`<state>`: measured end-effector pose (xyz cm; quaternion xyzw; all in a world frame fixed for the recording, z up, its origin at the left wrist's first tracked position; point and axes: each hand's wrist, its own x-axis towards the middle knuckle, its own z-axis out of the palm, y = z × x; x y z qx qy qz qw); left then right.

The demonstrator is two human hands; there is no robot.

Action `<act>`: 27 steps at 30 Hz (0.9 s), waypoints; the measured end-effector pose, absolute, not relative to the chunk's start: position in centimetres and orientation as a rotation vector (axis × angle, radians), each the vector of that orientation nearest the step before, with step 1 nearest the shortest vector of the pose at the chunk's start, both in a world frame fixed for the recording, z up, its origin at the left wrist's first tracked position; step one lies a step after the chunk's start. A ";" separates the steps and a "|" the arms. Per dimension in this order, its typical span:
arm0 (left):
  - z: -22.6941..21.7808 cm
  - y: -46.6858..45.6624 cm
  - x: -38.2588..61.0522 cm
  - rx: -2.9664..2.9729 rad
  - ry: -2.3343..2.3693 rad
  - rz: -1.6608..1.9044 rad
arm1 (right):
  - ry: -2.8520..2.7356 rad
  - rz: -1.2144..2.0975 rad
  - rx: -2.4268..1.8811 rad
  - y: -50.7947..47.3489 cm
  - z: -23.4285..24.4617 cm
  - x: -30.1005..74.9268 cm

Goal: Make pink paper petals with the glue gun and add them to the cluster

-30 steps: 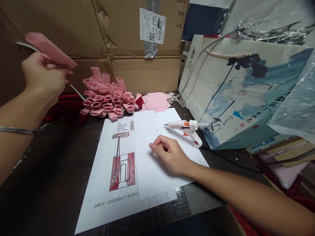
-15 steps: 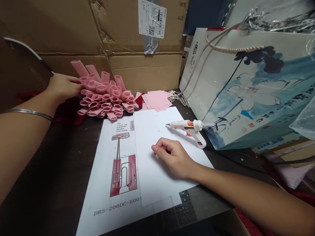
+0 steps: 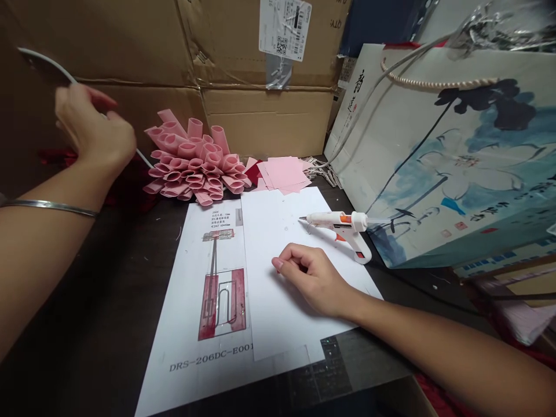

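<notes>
My left hand (image 3: 98, 124) is raised at the left, fingers curled in, in front of a thin white curved strip or cord (image 3: 46, 59). What it holds, if anything, is hidden. To its right lies a heap of rolled pink fabric tubes (image 3: 195, 165), open ends facing me. My right hand (image 3: 310, 275) rests in a loose fist on a blank white sheet (image 3: 278, 324), thumb against the curled fingers, nothing visible in it. A white hot glue gun (image 3: 341, 223) lies on its side just beyond, nozzle pointing left, glue stick out the back.
A printed drawing sheet (image 3: 186, 278) lies partly under the blank one on the dark table (image 3: 87, 324). Pink squares (image 3: 284, 174) and metal clips (image 3: 324, 172) lie behind. A cardboard box (image 3: 269, 124) stands at the back, a painted paper bag (image 3: 434, 168) at the right.
My left hand has moved up and away from the pink tubes. The upper leftmost tube no longer shows in the heap. My right hand stays in place; the view has shifted slightly.
</notes>
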<state>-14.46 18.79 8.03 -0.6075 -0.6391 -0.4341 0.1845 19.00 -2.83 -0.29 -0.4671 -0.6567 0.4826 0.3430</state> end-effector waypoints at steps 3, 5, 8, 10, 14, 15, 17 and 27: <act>9.2 16.2 -8.7 -1.767 -1.547 -1.204 | -1.713 1.255 -1.213 -2.8 -0.3 19.0; 9.0 14.9 -4.1 -2.146 -1.368 -1.066 | -1.719 1.254 -1.221 -2.8 -0.2 19.0; 7.2 14.1 1.9 -2.648 -1.248 -0.637 | -1.734 1.256 -1.234 -2.7 -0.2 19.0; 5.6 14.2 4.5 -2.678 -1.273 -0.347 | -1.756 1.241 -1.233 -2.7 -0.2 19.0; 3.4 15.1 6.0 -2.613 -1.320 -0.208 | -1.773 1.220 -1.229 -2.8 -0.3 19.1; 3.1 15.4 5.9 -2.583 -1.346 -0.191 | -1.769 1.223 -1.229 -2.8 -0.3 19.1; 2.8 15.9 5.6 -2.564 -1.364 -0.182 | -1.767 1.228 -1.227 -2.8 -0.3 19.1; 1.7 16.1 5.3 -2.486 -1.059 -0.190 | -1.771 1.216 -1.227 -2.7 -0.2 19.1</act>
